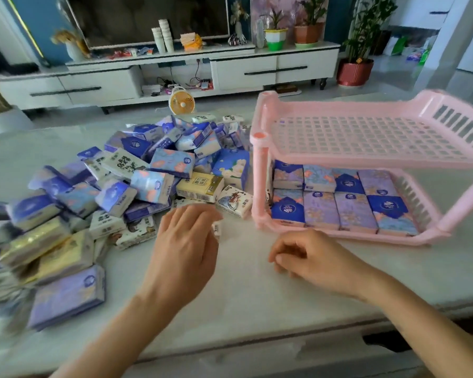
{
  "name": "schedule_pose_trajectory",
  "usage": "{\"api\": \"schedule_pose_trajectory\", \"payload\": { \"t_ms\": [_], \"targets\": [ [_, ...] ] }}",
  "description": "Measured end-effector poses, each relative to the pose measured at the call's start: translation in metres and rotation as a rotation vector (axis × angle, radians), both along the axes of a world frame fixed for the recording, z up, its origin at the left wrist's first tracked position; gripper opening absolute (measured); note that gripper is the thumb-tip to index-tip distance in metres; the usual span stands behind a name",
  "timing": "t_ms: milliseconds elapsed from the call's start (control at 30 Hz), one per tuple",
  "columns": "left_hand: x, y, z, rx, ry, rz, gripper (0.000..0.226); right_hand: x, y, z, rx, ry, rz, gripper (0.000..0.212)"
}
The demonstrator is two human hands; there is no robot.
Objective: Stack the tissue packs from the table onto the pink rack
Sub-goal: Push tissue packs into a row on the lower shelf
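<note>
While the pale marbled table [243, 296] is filling the foreground, the right hand [311, 257] is hovering just above it, its fingers loosely curled and holding nothing. The left hand [186, 241] is reaching over a small white pack [216, 230] whose end is showing past the fingertips; the hand is covering the rest, so I cannot tell whether it is gripping or only touching the pack. Beyond and to the left, a loose pile of tissue packs [148, 173] is sprawling over the table, too many and too blurred to count. "Vinda" is showing on several purple and blue wrappers. A cream pack [200, 186] and a white pack [126, 163] are carrying characters too blurred to read. To the right, the pink rack [260, 170], of two slotted shelves, is standing on the table, its lower shelf holding eight packs [339, 203] lying flat in two rows of four. Farther back, a small orange fan [182, 100] is peeking over the pile, and a white TV cabinet [243, 69] is bearing a television [148, 17], two stacks of paper cups [163, 35] and potted plants [275, 36].
</note>
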State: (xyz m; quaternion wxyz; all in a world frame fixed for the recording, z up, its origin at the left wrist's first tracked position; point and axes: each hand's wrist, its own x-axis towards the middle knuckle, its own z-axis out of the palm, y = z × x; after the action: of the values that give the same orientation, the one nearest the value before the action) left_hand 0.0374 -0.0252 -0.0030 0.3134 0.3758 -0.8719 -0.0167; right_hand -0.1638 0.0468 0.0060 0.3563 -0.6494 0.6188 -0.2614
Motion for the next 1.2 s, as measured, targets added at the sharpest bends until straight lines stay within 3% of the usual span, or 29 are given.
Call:
{"api": "schedule_pose_trajectory", "payload": {
  "t_ms": [133,333,567,633,733,800,900,1100,1200],
  "targets": [
    [0.03,-0.011,0.009,0.151,0.085,0.19,0.023,0.023,-0.001,0.001,-0.089,0.006,-0.021,0.025],
    [0.09,-0.041,0.029,0.353,0.122,0.532,0.045,0.081,-0.021,0.006,-0.232,-0.038,0.078,0.028],
    [0.121,-0.054,0.043,0.412,0.12,0.476,0.054,0.155,-0.082,0.004,-0.391,0.154,0.202,0.038],
    [0.126,-0.055,0.045,0.37,0.205,0.468,0.049,0.17,-0.097,0.007,-0.535,0.275,0.195,0.045],
    [0.131,-0.057,0.05,0.297,0.367,0.543,0.046,0.185,-0.125,0.009,-0.858,0.649,0.214,0.066],
    [0.132,-0.058,0.051,0.288,0.4,0.558,0.048,0.193,-0.138,0.013,-0.82,0.811,0.286,0.074],
    [0.132,-0.059,0.053,0.315,0.376,0.531,0.045,0.198,-0.156,0.011,-0.676,0.899,0.375,0.066],
    [0.139,-0.056,0.055,0.33,0.353,0.524,0.039,0.193,-0.158,0.007,-0.89,0.802,0.423,0.035],
    [0.14,-0.054,0.057,0.371,0.36,0.507,0.037,0.188,-0.145,0.018,-0.929,0.541,0.313,0.034]
  ]
}}
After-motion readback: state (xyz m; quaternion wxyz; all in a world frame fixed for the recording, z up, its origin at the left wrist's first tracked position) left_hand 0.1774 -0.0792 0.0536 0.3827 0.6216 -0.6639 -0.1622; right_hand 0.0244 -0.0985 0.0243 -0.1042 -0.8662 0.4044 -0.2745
